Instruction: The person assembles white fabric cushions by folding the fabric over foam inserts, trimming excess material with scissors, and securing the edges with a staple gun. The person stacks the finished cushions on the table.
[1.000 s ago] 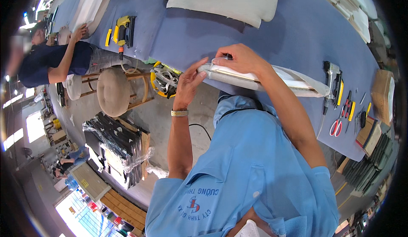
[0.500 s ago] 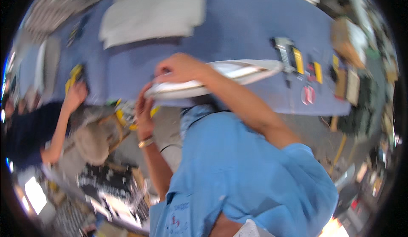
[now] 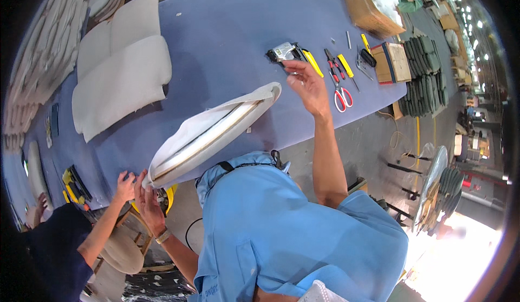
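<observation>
A padded seat panel (image 3: 233, 131) wrapped in pale fabric stands tilted on the blue table in front of me, its hollow wooden-edged side showing. My left hand (image 3: 150, 207), with a watch at the wrist, holds the panel's near left end, fingers along its rim. Off the panel's far right end, my right hand (image 3: 310, 87) is raised with its fingers apart and loosely bent. Its fingertips come close to a silver staple gun (image 3: 284, 52); nothing shows in its grasp. A co-worker's hand (image 3: 125, 187) is right beside my left one.
Right of the staple gun lie a yellow-handled tool (image 3: 312, 63), pliers (image 3: 333, 66), a yellow cutter (image 3: 345, 65) and red-handled scissors (image 3: 343, 99). Grey cushions (image 3: 122, 80) lie at the left. A carton of white stuffing (image 3: 365, 12) stands far right. Yellow tools (image 3: 76, 185) lie near the co-worker.
My right hand has left the panel and moved right to the staple gun. My left hand stays at the panel's end. The whole view has swung to the right.
</observation>
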`<state>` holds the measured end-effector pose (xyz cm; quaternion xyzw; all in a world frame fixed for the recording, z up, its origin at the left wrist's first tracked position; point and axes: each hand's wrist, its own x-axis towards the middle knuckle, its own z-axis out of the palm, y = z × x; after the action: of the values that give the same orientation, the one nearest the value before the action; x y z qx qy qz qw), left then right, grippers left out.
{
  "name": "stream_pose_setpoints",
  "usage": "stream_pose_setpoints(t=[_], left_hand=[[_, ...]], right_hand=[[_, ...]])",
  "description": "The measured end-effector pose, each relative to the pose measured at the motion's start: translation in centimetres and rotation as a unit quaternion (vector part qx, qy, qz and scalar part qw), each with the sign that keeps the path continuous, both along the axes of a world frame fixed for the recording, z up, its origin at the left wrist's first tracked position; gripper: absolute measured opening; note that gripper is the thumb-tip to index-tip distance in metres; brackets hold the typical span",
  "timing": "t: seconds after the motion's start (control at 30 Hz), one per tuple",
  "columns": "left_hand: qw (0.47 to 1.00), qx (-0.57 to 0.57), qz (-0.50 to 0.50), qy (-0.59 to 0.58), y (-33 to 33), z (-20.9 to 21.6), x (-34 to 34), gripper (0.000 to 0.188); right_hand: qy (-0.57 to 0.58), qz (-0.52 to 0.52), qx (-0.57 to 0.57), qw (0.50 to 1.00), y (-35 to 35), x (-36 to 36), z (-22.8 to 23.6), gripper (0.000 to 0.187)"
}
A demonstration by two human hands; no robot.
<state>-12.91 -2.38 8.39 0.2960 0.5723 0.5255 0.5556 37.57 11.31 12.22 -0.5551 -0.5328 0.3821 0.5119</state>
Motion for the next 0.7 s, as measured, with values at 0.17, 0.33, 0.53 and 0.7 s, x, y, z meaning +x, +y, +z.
stream_pose_setpoints(t=[0.17, 0.33, 0.53, 0.7], left_hand=[[0.999, -0.026, -0.014, 0.014, -0.6, -0.2, -1.4, 0.044], [0.999, -0.022, -0.02, -0.018, -1.9, -0.7, -2.6, 0.043], [0.999, -0.018, -0.017, 0.019, -0.7, 1.0, -1.0, 0.041], [1.0, -0.015, 0.025, 0.002, -0.4, 1.2, 0.8, 0.042]], right_hand=[[-0.113, 0.07, -0.064, 0.989, -1.7, -3.8, 0.1, 0.051], [-0.12, 0.066, -0.097, 0.986, 0.2, -4.8, -1.5, 0.026], [-0.169, 0.067, -0.173, 0.968, 2.4, -3.7, -2.7, 0.044], [-0.107, 0.115, -0.233, 0.96, 3.7, -3.6, -1.8, 0.046]])
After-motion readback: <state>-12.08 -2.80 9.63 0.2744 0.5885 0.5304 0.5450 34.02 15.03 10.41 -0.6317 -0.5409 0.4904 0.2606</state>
